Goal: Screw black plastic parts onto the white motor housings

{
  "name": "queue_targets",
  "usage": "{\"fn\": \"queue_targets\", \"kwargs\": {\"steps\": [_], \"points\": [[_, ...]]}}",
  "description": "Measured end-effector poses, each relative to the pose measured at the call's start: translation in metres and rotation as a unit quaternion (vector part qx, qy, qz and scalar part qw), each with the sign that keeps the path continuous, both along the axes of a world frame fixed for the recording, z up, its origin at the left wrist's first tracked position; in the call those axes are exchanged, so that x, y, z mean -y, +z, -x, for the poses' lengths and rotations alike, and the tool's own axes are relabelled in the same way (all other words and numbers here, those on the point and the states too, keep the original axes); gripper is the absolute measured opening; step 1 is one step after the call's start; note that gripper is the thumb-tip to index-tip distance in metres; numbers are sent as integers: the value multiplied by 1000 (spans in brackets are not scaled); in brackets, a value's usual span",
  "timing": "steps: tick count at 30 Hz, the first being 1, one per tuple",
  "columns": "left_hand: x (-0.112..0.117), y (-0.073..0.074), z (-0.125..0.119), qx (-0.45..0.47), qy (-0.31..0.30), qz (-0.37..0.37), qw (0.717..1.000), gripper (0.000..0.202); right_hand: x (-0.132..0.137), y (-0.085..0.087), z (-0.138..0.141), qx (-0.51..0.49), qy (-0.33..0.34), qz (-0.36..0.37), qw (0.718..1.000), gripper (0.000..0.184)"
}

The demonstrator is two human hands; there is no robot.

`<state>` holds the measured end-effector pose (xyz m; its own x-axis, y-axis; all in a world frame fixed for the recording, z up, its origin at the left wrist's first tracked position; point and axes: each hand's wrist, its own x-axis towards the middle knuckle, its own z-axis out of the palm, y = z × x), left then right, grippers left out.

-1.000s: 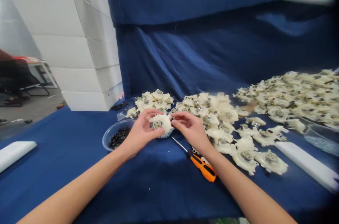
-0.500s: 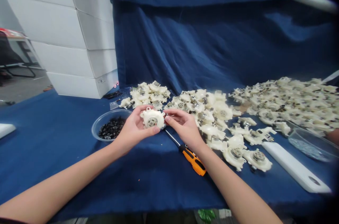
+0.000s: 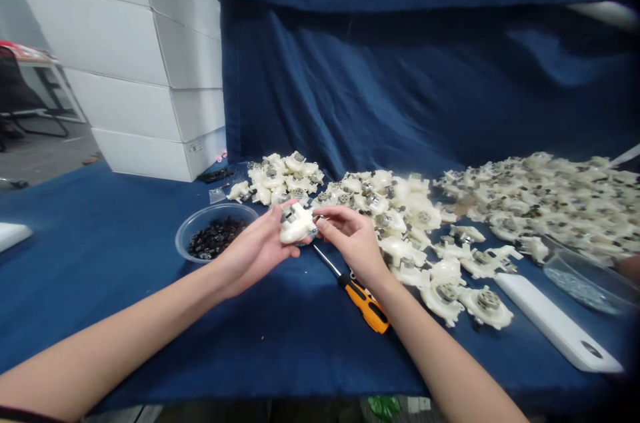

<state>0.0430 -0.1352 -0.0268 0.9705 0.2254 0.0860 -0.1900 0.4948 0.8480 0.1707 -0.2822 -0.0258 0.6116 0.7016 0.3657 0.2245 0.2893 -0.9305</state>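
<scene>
My left hand (image 3: 255, 248) grips a cream plastic gear housing (image 3: 296, 225) just above the blue cloth, tilted so its edge faces me. My right hand (image 3: 353, 240) meets it from the right, fingertips pinched at the housing's right edge; what they pinch is too small to make out. An orange-handled screwdriver (image 3: 357, 291) lies on the cloth just under my right wrist. A clear bowl of small black parts (image 3: 214, 239) stands left of my left hand.
Heaps of the same cream housings (image 3: 395, 210) spread behind and to the right, with a larger pile (image 3: 555, 193) at far right. A clear tray (image 3: 585, 276) and a white bar (image 3: 555, 330) lie right. White boxes (image 3: 140, 70) are stacked at back left.
The housing in my left hand has turned from face-on to edge-on and shifted slightly right. Both hands stay together on it. The view has shifted a little.
</scene>
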Motion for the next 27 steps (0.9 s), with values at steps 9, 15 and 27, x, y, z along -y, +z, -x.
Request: {"fn": "queue_targets", "kwargs": {"steps": [9,15,27], "points": [[-7,1,2,-61,-164,72,982,69,-1,-4,2,125,-56,6,991,19],[-11,-2,-1,-77,-132,78,985,56,-2,-6,-1,4,-8,12,1000,30],[6,3,6,8,50,-188,981,73,-3,-4,-2,-20,-50,-7,999,34]]}}
